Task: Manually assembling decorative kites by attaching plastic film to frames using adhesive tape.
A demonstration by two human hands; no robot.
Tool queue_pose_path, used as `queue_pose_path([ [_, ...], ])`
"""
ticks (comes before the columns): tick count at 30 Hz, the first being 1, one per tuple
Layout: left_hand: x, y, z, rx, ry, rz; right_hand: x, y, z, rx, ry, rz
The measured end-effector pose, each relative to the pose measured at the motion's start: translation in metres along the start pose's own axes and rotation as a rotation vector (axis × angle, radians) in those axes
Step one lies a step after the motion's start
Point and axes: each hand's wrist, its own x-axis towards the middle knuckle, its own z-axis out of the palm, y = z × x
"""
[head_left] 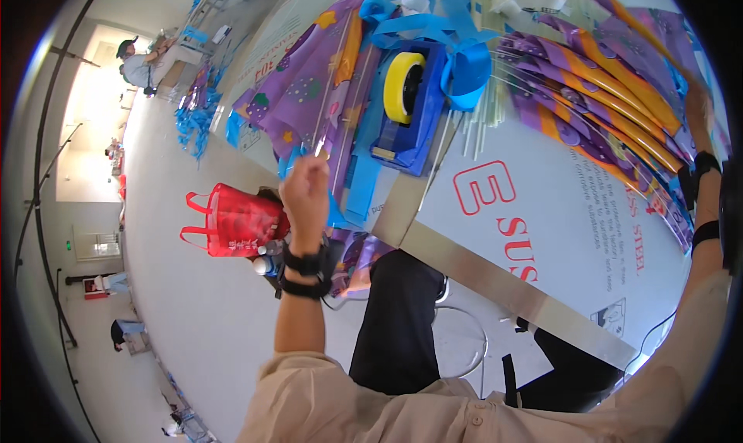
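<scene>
My left hand (306,186) is closed at the table's left edge, beside the lower end of a purple patterned fabric piece (298,106) with orange parts and thin rods. Its fingers are curled; what they hold, if anything, I cannot make out. Blue ribbon (361,188) lies just right of it. At the far right, my right hand (698,114) reaches along the outer side of a pile of folded purple and orange fabric pieces (611,87). Its fingers are blurred in the dark rim of the view. Both wrists wear black straps.
A blue tape dispenser (422,145) with a yellow roll (402,87) stands between the fabrics. Thin pale rods (484,118) and loose blue ribbon (464,79) lie near it. A red bag (236,220) and bottles (267,259) stand below the table's left edge. A person (147,64) sits farther off.
</scene>
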Motion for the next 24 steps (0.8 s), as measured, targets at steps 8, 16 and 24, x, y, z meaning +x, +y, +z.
queue_pose_path([
  [8,0.079,-0.124,0.017,0.714,-0.077,0.067,-0.089,-0.123,0.046,-0.016,-0.646,-0.145],
  [16,0.094,-0.09,-0.015,0.779,0.053,-0.239,-0.04,-0.227,-0.136,0.559,-0.026,0.102],
  [24,0.027,-0.006,-0.198,0.679,0.392,0.376,0.017,-0.363,-0.303,1.023,-0.127,-0.013],
])
